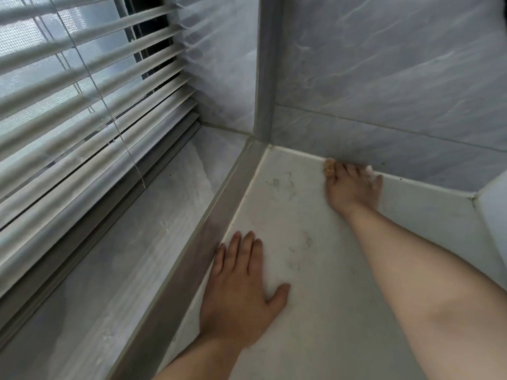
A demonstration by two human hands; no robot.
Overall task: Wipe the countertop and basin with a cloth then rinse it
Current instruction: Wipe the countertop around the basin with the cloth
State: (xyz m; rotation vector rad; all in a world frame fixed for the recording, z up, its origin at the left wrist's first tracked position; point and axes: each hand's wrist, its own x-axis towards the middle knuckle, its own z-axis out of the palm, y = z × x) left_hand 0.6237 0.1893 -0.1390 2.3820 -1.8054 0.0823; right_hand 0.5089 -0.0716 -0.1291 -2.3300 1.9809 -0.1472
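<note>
Right hand (351, 187) grips a cloth (329, 166), fingers bent over it so only scraps peek out at the fingertips. It is pressed into the seam where the countertop (315, 270) meets the wall (384, 91). Nearer the camera and left of the grip, left hand (241, 292) lies flat, fingers straight, holding nothing. Blinds (82, 91) far left.
</note>
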